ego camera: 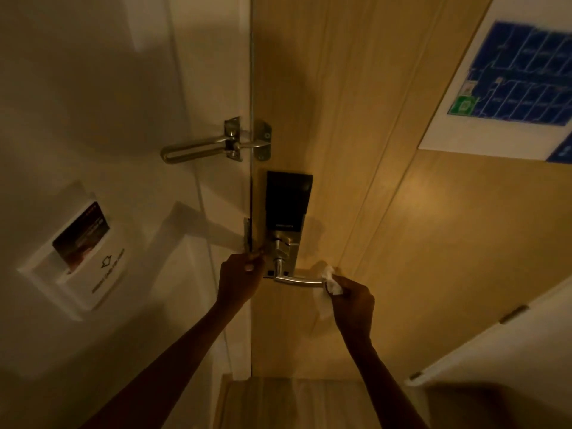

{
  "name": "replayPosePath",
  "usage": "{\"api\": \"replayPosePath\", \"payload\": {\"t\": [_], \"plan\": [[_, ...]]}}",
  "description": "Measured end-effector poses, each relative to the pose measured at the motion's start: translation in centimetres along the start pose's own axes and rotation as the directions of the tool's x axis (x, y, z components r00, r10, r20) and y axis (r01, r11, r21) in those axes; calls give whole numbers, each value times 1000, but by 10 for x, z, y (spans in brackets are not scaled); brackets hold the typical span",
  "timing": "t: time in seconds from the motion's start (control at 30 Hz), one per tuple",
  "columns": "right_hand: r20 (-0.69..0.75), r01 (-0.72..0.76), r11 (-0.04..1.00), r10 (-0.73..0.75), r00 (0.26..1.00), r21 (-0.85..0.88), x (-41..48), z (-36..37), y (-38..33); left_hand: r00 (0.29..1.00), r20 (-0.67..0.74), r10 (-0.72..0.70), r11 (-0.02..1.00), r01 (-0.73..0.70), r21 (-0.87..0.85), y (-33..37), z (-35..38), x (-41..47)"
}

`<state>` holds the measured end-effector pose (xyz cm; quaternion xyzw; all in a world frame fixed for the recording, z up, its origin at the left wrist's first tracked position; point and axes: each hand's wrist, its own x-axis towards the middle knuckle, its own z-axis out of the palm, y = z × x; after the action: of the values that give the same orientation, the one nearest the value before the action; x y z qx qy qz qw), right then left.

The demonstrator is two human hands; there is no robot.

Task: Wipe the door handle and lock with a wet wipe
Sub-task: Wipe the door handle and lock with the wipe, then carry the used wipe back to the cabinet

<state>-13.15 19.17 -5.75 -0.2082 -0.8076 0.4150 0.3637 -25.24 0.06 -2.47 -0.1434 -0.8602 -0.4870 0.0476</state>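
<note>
A: Handle point(298, 280) — how looking, where sitting?

B: Brushed silver lever, slim and rounded, at the foot of the lock point(286, 226) on the wooden door point(387, 212). Dim amber light, dull sheen only.

A: Lock itself?

B: Tall, narrow. Black panel on top, silver plate below with a small thumb-turn. Set close to the door's left edge.

A: Which way pointing, that lever?

B: Long axis level, running from the pivot out to the right. Free end wrapped in the wet wipe point(331, 281).

A: Wipe?

B: White, crumpled, pinched around the lever tip by the right hand point(353, 301); a loose tail hanging just below.

A: Left hand point(240, 278)?

B: Curled against the door's edge, just left of the lock plate, fingers bent in. Closed around something or only pressed there — cannot tell.

A: Holders with anything inside?

B: White wall slot point(74, 267) on the left, well apart from the lock, with a dark card point(82, 233) standing in it, tilted.

A: Above the lock?

B: Metal swing-bar guard point(213, 145) across the gap between frame and door.
</note>
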Motion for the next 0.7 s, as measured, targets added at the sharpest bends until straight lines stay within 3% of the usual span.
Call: {"api": "replayPosePath", "payload": {"t": [0.17, 0.3, 0.4, 0.57, 0.7], "plan": [[-17, 40, 999, -39, 999, 7, -5, -5, -3, 999, 47, -20, 996, 24, -83, -3, 3, -8], [30, 25, 999, -26, 999, 20, -7, -22, -3, 993, 107, -54, 997, 60, -52, -8, 11, -24], [73, -73, 997, 70, 995, 39, -6, -40, 1, 991, 121, -58, 998, 59, -4, -12, 16, -41], [-8, -204, 979, 204, 979, 19, -11, -91, 26, 955, 243, -168, 985, 152, 81, -14, 42, -75], [-87, -271, 957, 263, 961, -103, -27, -154, 60, 933, 344, -107, 989, 65, 133, 15, 81, -101]]}}
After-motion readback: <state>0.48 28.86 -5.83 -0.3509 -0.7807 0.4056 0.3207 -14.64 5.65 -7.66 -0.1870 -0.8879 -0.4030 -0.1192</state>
